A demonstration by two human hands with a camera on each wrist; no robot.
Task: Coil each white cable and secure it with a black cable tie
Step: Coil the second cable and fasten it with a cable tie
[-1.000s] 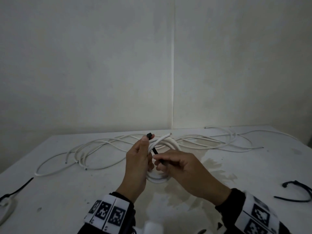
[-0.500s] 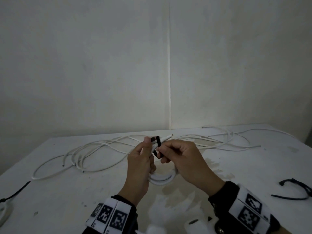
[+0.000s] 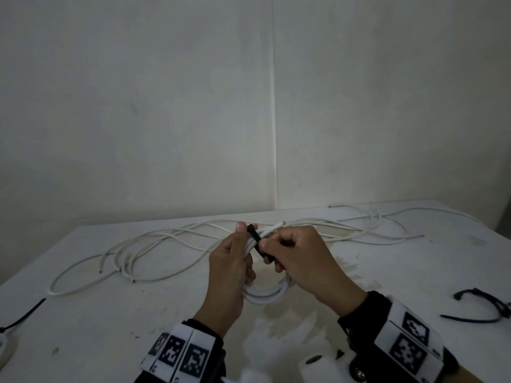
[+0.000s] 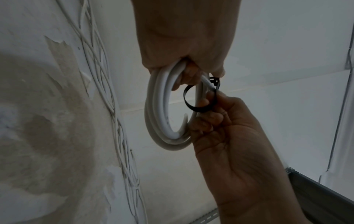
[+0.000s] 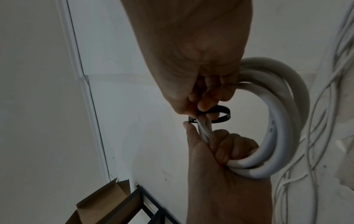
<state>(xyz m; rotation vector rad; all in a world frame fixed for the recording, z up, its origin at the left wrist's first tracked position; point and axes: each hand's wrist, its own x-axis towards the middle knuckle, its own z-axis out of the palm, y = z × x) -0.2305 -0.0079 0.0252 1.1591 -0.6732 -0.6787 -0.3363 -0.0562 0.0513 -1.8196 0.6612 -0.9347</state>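
Above the middle of the white table, my left hand grips a coiled white cable, its loops hanging below my fist. A black cable tie curves in a loop around the coil's upper strands. My right hand pinches the tie's strap between thumb and fingers, close against the left thumb. The tie's head sits by my left thumb. Whether the strap is through the head is hidden by my fingers.
Several loose white cables sprawl across the back of the table. Spare black ties lie at the right edge and the left edge. A wall rises right behind the table.
My right hand rose from below the coil to beside my left thumb, bringing the tie's strap up around the strands. The left hand kept its grip on the coil.
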